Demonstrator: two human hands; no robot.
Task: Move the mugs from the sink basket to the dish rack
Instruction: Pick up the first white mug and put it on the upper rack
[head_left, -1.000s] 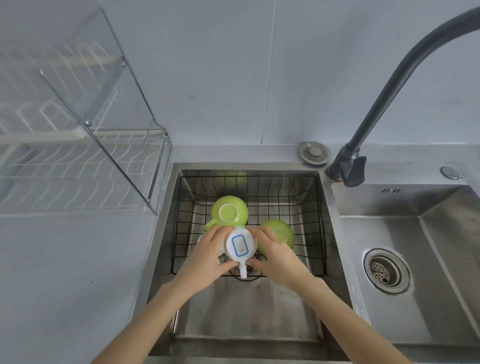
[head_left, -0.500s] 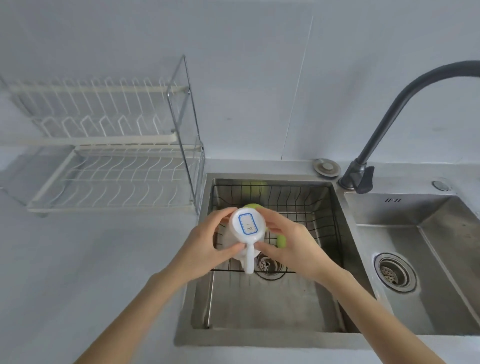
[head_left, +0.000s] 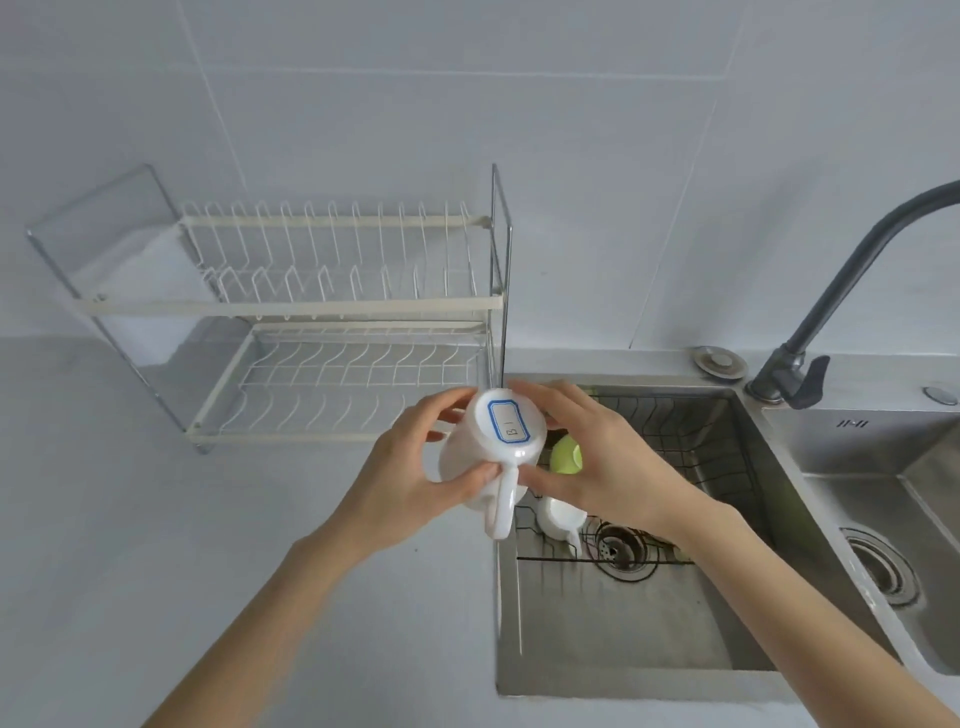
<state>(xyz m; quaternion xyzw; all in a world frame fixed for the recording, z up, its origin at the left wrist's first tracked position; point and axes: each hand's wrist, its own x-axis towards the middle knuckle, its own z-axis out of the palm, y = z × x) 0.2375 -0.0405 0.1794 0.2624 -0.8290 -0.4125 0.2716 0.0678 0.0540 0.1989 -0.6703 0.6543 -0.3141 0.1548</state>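
Note:
Both hands hold a white mug (head_left: 493, 441) upside down in the air, its blue-framed label facing me and its handle pointing down. My left hand (head_left: 415, 478) wraps its left side and my right hand (head_left: 597, 457) its right side. The mug hangs over the counter edge, between the sink and the two-tier white dish rack (head_left: 337, 312), which holds nothing. In the black wire sink basket (head_left: 701, 452) a green mug (head_left: 566, 454) shows beside my right hand, and another white mug (head_left: 558, 517) lies below it. My right hand hides the basket's middle.
A dark curved faucet (head_left: 810, 332) rises at the right behind the sink. A second basin (head_left: 883, 545) with a drain lies at the far right. A metal sink plug (head_left: 719, 361) rests on the rim behind the left basin. Grey counter (head_left: 208, 545) stretches left below the rack.
Both hands have lifted the white mug out of the sink basket and carried it up and left toward the dish rack. My view has swung left, bringing the whole rack into sight.

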